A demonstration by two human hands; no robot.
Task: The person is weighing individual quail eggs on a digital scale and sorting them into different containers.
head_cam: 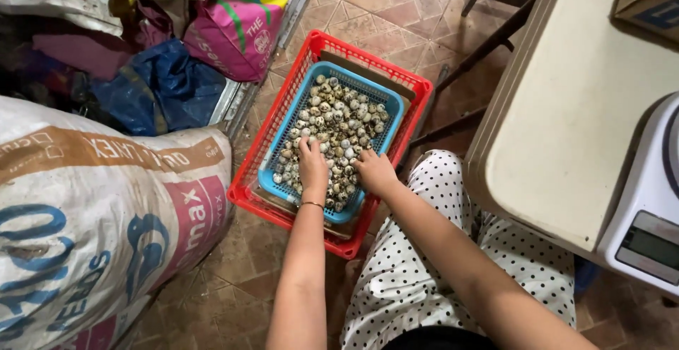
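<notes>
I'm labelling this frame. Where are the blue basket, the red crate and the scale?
blue basket (393, 104): head view, right rim.
red crate (249, 184): head view, left rim.
scale (647, 240): head view, its display.

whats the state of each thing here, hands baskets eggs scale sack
left hand: palm down, fingers in the eggs
right hand: palm down, on the eggs
quail eggs: speckled, heaped loose
blue basket: nearly full, nested in the red one
red basket: on the floor
scale: display blank
feed sack: full, lying down

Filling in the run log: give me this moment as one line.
left hand: on speckled eggs | right hand: on eggs | blue basket inside red basket | floor, beside sack
</notes>
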